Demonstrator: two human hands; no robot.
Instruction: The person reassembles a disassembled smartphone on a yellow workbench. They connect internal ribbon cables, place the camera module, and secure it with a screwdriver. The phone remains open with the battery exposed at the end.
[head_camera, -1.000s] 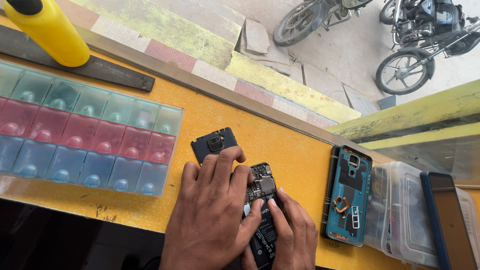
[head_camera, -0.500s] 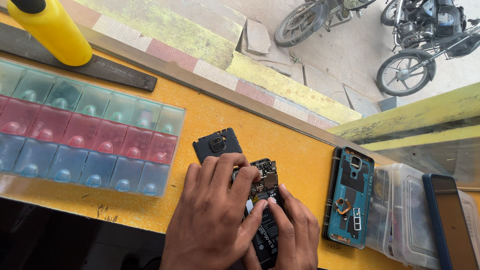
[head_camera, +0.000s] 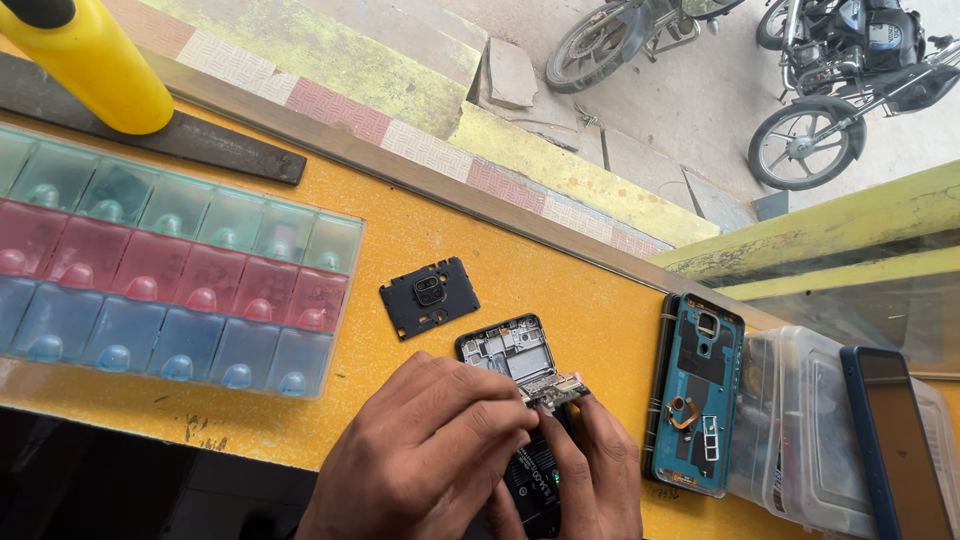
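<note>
The yellow counter (head_camera: 420, 240) carries everything, and places are given from the opened phone (head_camera: 510, 360) lying near its front edge. Well to the left of the phone, a compartment box (head_camera: 170, 270) with rows of green, red and blue cells is set flat. To the right, a clear plastic container (head_camera: 800, 430) is seen, with a dark phone (head_camera: 895, 440) resting on it, and between container and opened phone a teal back cover (head_camera: 697, 395) lies inside up. The lower part of the opened phone is covered by the left hand (head_camera: 430, 460) and the right hand (head_camera: 590, 470), whose fingertips are pinched together on a small circuit board (head_camera: 555, 390) lifted just above the phone's frame. Just up and left of the phone, a black camera cover plate (head_camera: 430, 297) lies apart.
</note>
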